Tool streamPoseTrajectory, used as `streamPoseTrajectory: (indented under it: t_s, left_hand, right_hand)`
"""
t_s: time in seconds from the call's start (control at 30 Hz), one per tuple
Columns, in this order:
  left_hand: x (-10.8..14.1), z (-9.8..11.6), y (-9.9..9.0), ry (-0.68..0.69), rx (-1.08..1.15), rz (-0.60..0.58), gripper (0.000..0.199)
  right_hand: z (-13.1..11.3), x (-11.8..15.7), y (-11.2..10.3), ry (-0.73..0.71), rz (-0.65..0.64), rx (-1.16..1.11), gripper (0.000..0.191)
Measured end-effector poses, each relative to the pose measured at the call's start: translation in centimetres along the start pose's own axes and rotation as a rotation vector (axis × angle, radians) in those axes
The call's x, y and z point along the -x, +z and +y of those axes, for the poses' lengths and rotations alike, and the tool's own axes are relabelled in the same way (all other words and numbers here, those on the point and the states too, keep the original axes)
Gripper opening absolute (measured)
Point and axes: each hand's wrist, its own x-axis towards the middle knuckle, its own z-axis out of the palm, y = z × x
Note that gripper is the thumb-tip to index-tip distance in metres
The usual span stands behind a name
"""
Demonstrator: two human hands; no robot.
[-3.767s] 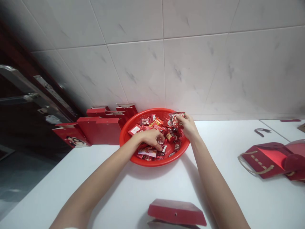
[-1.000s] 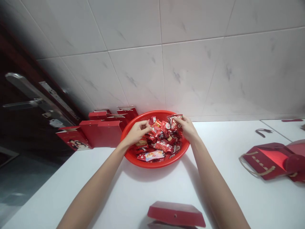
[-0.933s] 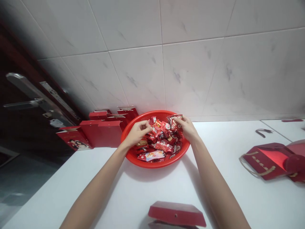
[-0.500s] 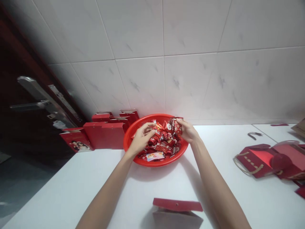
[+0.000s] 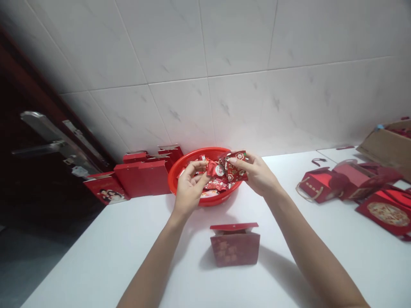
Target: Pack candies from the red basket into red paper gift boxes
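Note:
A red plastic basket (image 5: 221, 199) full of red-wrapped candies stands near the wall. Over its middle, my left hand (image 5: 190, 188) pinches a small red candy packet (image 5: 215, 168) with a round white mark. My right hand (image 5: 257, 171), above the basket's right side, grips a dark red patterned packet (image 5: 236, 167) with white flower shapes. The two packets are close together, level with each other. In front of the basket a red paper bag (image 5: 235, 248) stands upright on the white table, its top flap raised and partly open.
Several red bags (image 5: 144, 179) stand at the left by a dark door (image 5: 28, 171) with a metal handle. At the right are red gift boxes (image 5: 321, 184) with rope handles and a cardboard box (image 5: 385, 147). Behind is a tiled wall (image 5: 244, 107).
The view has shifted, showing more of the right side and the whole front bag. My left hand now has a candy packet, and both hands have been raised nearer each other.

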Motion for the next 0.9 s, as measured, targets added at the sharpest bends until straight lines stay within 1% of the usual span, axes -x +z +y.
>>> streamPoseTrajectory:
  t_s: [0.1,0.23,0.37,0.47,0.53,0.57,0.6,0.63,0.73,0.77,0.83,0.9]
  left_hand:
    - [1.3,0.2,0.2,-0.017,0.025,-0.012,0.040]
    - [2.4,0.8,0.1,-0.034,0.061,-0.033,0.040]
    - [2.8,1.4,-0.1,-0.024,0.074,-0.031,0.041]
    - [2.9,1.8,-0.5,-0.042,0.062,-0.072,0.046]
    - [2.9,2.3,-1.1,-0.049,0.006,-0.109,0.043]
    - [3.0,2.6,-1.5,-0.042,-0.048,-0.145,0.038]
    - [3.1,3.0,-2.0,-0.027,-0.124,-0.208,0.032]
    - [3.3,3.4,-2.5,-0.010,-0.219,-0.298,0.026]
    - [4.0,4.6,-3.7,0.025,-0.503,-0.650,0.023]
    - [4.2,4.9,-3.9,0.024,-0.567,-0.747,0.023]
    - [4.6,5.2,-3.9,0.018,-0.624,-0.863,0.023]
    - [4.7,4.9,-3.4,0.009,-0.612,-0.901,0.025]
  right_hand:
    - [0.2,1.3,0.6,-0.053,0.012,-0.002,0.032]
    - [0.5,2.2,0.9,-0.078,0.013,-0.021,0.032]
    - [0.4,2.4,0.9,-0.083,0.008,-0.027,0.033]
    - [0.2,2.4,0.6,-0.091,-0.003,-0.020,0.033]
    - [0.0,2.5,0.2,-0.101,-0.014,-0.004,0.032]
    - [-0.2,2.5,0.0,-0.106,-0.017,0.007,0.031]
    - [-0.4,2.6,-0.2,-0.109,-0.018,0.017,0.031]
    - [-0.7,2.6,-0.5,-0.110,-0.016,0.026,0.030]
    - [-1.7,2.9,-1.1,-0.115,-0.015,0.045,0.031]
    - [-2.0,3.0,-1.2,-0.117,-0.019,0.055,0.031]
    - [-2.7,3.2,-1.5,-0.120,-0.032,0.079,0.032]
    - [-3.1,3.4,-1.8,-0.117,-0.055,0.105,0.033]
